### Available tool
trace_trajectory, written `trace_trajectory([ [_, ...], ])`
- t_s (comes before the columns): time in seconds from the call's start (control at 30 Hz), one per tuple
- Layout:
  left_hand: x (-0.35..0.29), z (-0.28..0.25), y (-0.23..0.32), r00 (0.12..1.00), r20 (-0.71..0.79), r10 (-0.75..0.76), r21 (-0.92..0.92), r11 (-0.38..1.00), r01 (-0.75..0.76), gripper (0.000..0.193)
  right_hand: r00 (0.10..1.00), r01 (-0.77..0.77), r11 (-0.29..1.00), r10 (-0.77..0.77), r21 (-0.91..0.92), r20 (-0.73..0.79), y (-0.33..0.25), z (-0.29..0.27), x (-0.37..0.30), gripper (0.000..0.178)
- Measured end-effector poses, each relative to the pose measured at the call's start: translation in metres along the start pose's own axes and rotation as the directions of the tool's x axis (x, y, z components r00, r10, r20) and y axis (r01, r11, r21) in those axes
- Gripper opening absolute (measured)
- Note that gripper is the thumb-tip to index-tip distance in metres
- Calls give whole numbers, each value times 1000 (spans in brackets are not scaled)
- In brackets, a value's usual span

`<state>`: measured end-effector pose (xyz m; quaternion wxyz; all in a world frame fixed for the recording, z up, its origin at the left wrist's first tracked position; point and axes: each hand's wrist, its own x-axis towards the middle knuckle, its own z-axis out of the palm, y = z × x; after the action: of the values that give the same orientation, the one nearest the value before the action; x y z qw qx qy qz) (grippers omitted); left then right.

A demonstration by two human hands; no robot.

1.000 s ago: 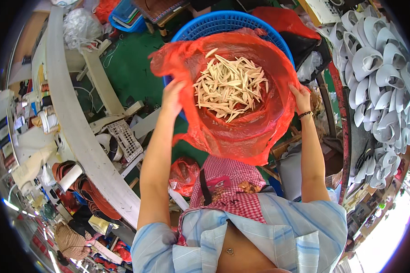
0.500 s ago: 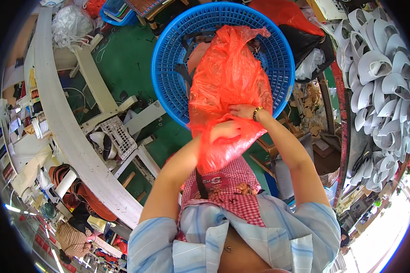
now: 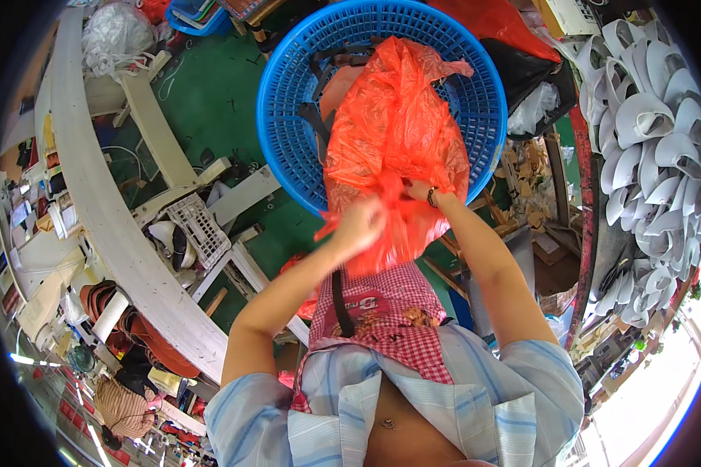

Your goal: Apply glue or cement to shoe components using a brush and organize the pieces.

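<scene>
A crinkled, half see-through red plastic bag [image 3: 393, 117] lies bunched in a large round blue plastic basket [image 3: 288, 156], with its near end hanging over the basket's rim toward me. My left hand [image 3: 360, 224], blurred by motion, is closed on the bag's near edge, and a scrap of red film sticks out past its left side. Just right of it my right hand [image 3: 422, 192], with a beaded bracelet at the wrist, grips a gathered fold of the bag; its fingertips are hidden in the film. Dark straps and a tan piece [image 3: 339, 92] show beside the bag.
A long pale beam [image 3: 113, 202] curves along my left, with a white plastic crate [image 3: 199, 229] past it. Stacked grey-white curved pieces [image 3: 654, 132] fill the right side. A red and black bundle [image 3: 514, 47] sits at the basket's far right. Another person [image 3: 125, 405] is at lower left.
My left hand has come out from under the red film and moved left, pulling the bag's edge. My right hand has sunk deeper into the gathered film. The bag's near end has drawn up.
</scene>
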<state>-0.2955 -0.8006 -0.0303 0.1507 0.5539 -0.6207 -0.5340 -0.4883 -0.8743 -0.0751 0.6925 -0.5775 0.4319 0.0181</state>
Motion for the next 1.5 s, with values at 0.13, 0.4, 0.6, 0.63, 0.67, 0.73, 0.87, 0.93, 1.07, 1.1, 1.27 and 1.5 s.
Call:
trace_trajectory([
  [0.13,113,-19,1,911,-411,12,-544,799,-256,27,999,-28,997,30,72,-25,26,-45,-9,39],
  [0.4,135,10,-58,955,-294,43,201,979,18,55,794,147,716,-496,-682,-350,-50,-10,-41,32],
  [0.6,91,-18,-28,973,-227,51,-33,998,-60,42,993,-116,757,64,-643,-104,98,-20,56,49],
  [0.63,72,-23,-21,961,-276,-17,-52,999,3,40,948,-237,679,317,-695,-14,88,-26,58,51],
  [0.67,50,-27,-15,943,-324,-81,-77,995,59,38,951,-224,678,308,-701,-6,81,-26,48,51],
  [0.73,-1,-28,-24,882,-465,-78,-90,995,41,34,984,-42,604,161,-796,70,36,-27,20,44],
  [0.87,-120,-27,-34,835,-500,-231,-180,970,160,32,999,-29,537,-3,-843,-36,-74,-18,-48,35],
  [0.93,-177,-18,-34,787,-531,-313,-208,949,237,29,988,45,610,-146,-791,-57,-104,-8,-64,31],
  [1.07,-273,17,-32,667,-582,-465,-270,885,380,28,971,222,443,-184,-869,154,-129,29,-52,30],
  [1.1,-295,33,-27,623,-611,-489,-302,871,388,28,964,266,329,-60,-906,261,-145,44,-46,33],
  [1.27,-371,51,-6,455,-773,-442,-278,881,384,24,806,590,236,-110,-772,582,-198,142,-37,37],
  [1.5,-553,72,-2,-337,-924,-179,-342,779,526,25,388,876,446,-431,-182,814,-263,386,-74,26],
])
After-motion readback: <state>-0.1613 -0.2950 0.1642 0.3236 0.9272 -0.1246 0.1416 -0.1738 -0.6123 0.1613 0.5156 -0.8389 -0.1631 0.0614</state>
